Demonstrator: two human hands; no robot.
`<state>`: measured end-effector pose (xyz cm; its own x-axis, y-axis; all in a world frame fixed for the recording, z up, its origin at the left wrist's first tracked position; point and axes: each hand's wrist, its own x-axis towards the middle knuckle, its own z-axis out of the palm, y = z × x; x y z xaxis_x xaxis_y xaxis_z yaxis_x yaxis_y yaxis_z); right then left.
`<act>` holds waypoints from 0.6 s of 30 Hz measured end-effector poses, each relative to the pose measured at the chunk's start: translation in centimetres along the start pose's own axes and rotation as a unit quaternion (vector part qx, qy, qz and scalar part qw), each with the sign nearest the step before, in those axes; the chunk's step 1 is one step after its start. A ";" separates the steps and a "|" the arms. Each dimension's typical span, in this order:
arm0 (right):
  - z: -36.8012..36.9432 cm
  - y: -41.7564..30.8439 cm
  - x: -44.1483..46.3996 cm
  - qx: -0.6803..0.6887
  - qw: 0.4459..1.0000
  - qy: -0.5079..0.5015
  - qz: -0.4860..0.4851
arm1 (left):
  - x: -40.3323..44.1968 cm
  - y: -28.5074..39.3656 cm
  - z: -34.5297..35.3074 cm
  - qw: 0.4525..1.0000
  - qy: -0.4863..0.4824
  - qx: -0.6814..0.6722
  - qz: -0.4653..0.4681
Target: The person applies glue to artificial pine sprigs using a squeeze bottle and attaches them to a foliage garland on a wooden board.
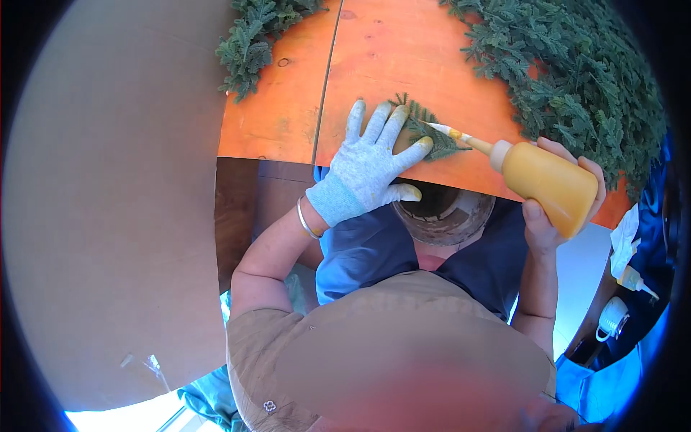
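Note:
My left hand (371, 162), in a pale grey knit glove with yellowish-stained fingertips, lies with its fingers spread at the front edge of the orange board. Its index finger and thumb side touch a small green fir sprig (439, 140) lying flat on the board. My bare right hand (548, 216) is wrapped around a squeeze bottle (551, 183) of yellow-orange liquid. The bottle is tilted on its side, its long nozzle pointing left. The whitish nozzle tip is over the sprig; whether it touches the sprig I cannot tell.
A large heap of fir sprigs (576, 79) covers the right of the orange board (389, 57), with a smaller bunch (255, 43) at upper left. Brown cardboard (115, 201) stands at left. A round bucket-like container (450, 216) sits below the edge. A white cup (612, 318) is at lower right.

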<state>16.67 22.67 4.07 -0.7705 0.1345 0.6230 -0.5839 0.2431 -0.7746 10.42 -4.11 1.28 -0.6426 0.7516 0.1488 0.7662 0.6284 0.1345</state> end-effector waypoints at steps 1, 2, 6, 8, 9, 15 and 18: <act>0.2 0.1 0.1 0.000 1.000 -0.004 0.004 | 0.0 -0.1 -0.1 1.000 0.004 -0.003 -0.001; 0.3 0.1 0.3 0.000 1.000 -0.009 0.008 | 0.0 -0.1 -0.2 1.000 0.008 -0.006 -0.002; 0.7 0.6 0.7 -0.007 1.000 -0.028 0.007 | 0.0 -0.3 -0.1 1.000 -0.001 0.003 -0.003; 1.0 0.9 0.9 -0.012 0.999 -0.030 0.001 | 0.0 -0.4 0.0 1.000 -0.003 0.001 -0.002; 1.1 1.0 0.9 -0.014 0.999 -0.031 -0.002 | 0.0 -0.5 0.0 1.000 -0.003 0.003 -0.001; 1.2 0.6 1.1 -0.039 0.998 -0.049 0.011 | -0.1 -0.4 0.2 1.000 0.002 0.015 0.003; 1.2 0.5 1.3 -0.020 0.999 -0.041 -0.009 | -0.1 -0.4 0.1 1.000 0.002 0.017 0.004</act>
<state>15.10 21.83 4.33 -0.7795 0.0520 0.6242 -0.5877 0.2840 -0.7576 10.22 -4.40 1.08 -0.6367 0.7557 0.1533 0.7708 0.6292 0.0998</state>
